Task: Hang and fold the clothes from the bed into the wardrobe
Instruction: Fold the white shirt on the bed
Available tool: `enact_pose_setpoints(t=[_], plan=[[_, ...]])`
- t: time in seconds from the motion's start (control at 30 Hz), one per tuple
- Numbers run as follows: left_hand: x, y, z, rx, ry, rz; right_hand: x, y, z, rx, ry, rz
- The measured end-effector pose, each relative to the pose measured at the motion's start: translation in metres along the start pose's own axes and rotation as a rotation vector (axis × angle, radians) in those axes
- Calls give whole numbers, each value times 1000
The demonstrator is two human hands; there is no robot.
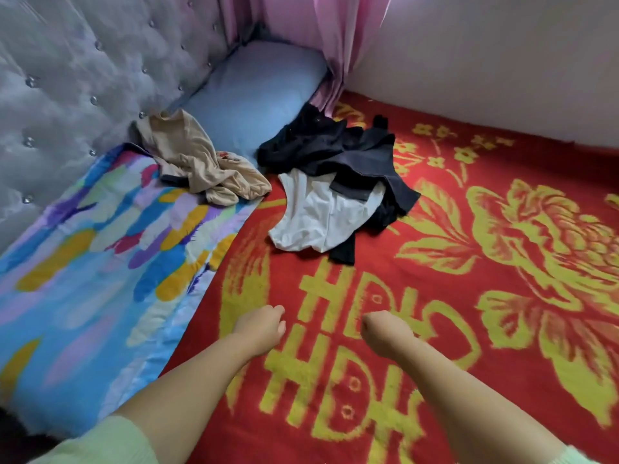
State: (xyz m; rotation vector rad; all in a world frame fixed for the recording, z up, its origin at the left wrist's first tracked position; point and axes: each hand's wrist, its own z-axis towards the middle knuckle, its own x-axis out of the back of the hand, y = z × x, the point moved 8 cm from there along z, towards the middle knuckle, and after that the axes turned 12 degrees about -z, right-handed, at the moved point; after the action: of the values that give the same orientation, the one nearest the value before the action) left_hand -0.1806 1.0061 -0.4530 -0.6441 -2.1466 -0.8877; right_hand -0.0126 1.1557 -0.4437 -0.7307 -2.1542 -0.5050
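On the bed's red and yellow blanket (452, 296) lie crumpled clothes. A beige garment (201, 165) sits by the headboard, partly on a colourful quilt (100, 262). To its right a dark navy garment (341, 152) lies heaped over a white one (318, 219). My left hand (263, 326) and my right hand (385, 333) hover over the blanket in front of the clothes, both with fingers curled into fists and holding nothing. The wardrobe is out of view.
A grey tufted headboard (83, 78) runs along the left. A blue pillow (258, 92) lies in the far corner under a pink curtain (335, 45). A white wall (502, 61) borders the bed on the right.
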Motion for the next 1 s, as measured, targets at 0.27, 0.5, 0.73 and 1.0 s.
enact_pose_setpoints(t=[0.27,0.5,0.73,1.0], plan=[[21,-37,153,-47,147,42,45,-46,148,82,156,107],[15,-68,260,-81,267,159,64,-79,241,107,368,124],[29,-77,285,-458,616,30,53,-76,288,43,323,-50],[-17,-63,216,-673,220,17,32,-74,230,152,258,-195]])
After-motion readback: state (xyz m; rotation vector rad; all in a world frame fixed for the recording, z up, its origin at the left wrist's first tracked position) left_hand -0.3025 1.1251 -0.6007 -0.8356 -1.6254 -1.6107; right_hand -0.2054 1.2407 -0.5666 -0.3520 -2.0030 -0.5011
